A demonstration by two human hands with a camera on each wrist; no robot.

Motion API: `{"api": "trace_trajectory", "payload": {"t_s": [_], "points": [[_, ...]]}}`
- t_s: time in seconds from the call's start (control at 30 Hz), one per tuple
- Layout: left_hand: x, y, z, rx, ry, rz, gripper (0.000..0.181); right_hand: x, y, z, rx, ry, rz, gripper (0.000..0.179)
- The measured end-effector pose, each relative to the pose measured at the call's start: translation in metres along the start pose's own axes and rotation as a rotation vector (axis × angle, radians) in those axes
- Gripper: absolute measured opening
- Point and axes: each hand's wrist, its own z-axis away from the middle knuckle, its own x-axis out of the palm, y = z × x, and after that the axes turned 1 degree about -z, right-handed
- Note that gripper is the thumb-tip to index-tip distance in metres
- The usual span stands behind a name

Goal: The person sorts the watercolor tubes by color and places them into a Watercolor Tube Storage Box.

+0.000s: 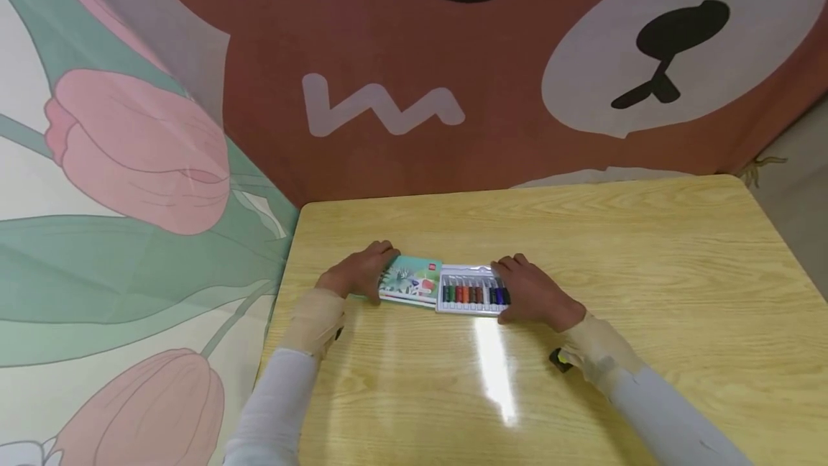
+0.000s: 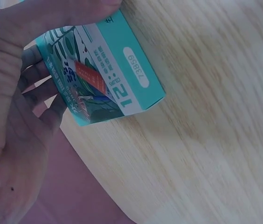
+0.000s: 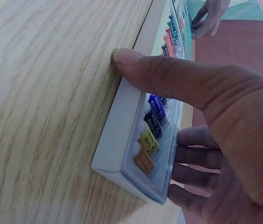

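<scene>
A teal printed paint box sleeve (image 1: 409, 280) lies on the table, its left end gripped by my left hand (image 1: 362, 272). In the left wrist view the thumb and fingers span the sleeve (image 2: 89, 70) across its long sides. Out of its right end sticks a white tray (image 1: 453, 308) with several small paint tubes (image 1: 468, 293) in a row. My right hand (image 1: 533, 293) holds the tray's right end, thumb on the near side and fingers on the far side. The right wrist view shows brown, yellow and blue tubes (image 3: 152, 123) in the tray. The tray's left part is hidden inside the sleeve.
The wood-grain table (image 1: 614, 250) extends to the right and toward me. A brown cloth with a printed bear (image 1: 388, 34) hangs behind it, and a tulip-printed cloth (image 1: 142, 149) hangs along the left edge. Light reflects off the tabletop in front of the tray.
</scene>
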Motion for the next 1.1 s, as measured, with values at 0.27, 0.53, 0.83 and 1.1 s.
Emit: {"api": "trace_trajectory", "payload": {"t_s": [0.27,0.53,0.83,1.1], "points": [[0.001,0.0,-0.003,-0.004,-0.004,0.0,0.103,0.0,-0.001,-0.003,0.043,0.017,-0.032,0.104],[0.003,0.0,-0.004,-0.025,-0.007,-0.01,0.104,0.003,-0.001,-0.01,0.024,0.029,-0.011,0.103],[0.002,0.002,-0.004,-0.012,-0.008,-0.026,0.105,0.007,-0.01,-0.025,-0.002,0.029,-0.012,0.104],[0.002,0.002,-0.005,-0.02,-0.015,-0.035,0.106,0.011,-0.021,-0.034,0.002,0.039,-0.016,0.098]]}}
